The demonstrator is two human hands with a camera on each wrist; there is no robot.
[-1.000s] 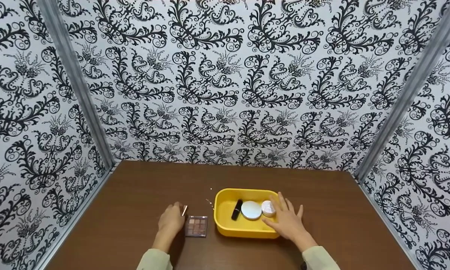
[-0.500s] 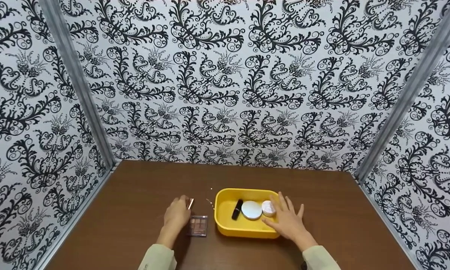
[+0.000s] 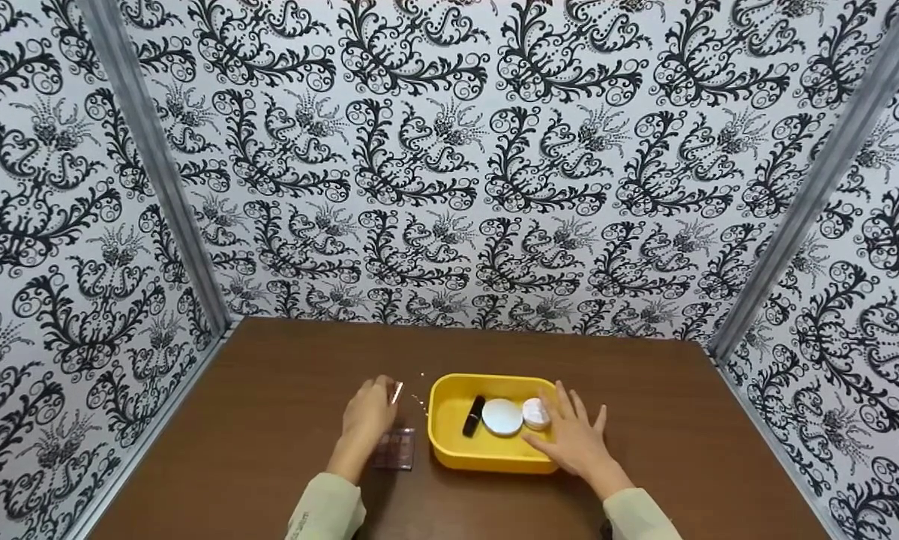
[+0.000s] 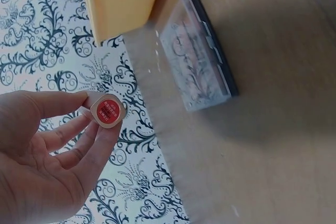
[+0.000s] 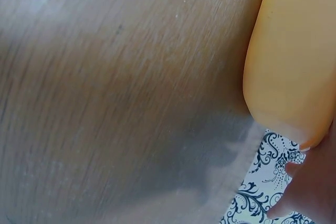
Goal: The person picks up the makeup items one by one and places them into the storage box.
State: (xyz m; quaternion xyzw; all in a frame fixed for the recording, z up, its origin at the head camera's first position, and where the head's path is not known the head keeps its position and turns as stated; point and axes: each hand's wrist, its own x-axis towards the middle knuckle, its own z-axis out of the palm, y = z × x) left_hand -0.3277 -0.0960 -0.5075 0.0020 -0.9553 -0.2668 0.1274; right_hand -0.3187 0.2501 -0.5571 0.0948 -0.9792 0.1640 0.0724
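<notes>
My left hand (image 3: 368,412) pinches a small lipstick tube (image 4: 108,111) between thumb and fingers, its rounded-square end with a red label towards the left wrist camera. It is left of a yellow basin (image 3: 449,444). Beneath and beside that wrist, an eyeshadow palette (image 3: 398,451) with a clear lid lies on the table, partly covered in the head view. My right hand (image 3: 578,444) rests with spread fingers on the basin's right rim. Inside the basin are a black tube (image 3: 474,416), a round white compact (image 3: 502,417) and a small white jar (image 3: 534,413), partly hidden by fingers.
A brown wooden table (image 3: 292,375) carries everything. White walls (image 3: 434,187) with a black scroll pattern enclose it at the back and sides, with grey posts (image 3: 153,165) at the corners. Small pale specks lie left of the basin.
My left hand has moved right and away from me with the lipstick tube, passing over the left part of the palette. The right hand and the basin have stayed in place.
</notes>
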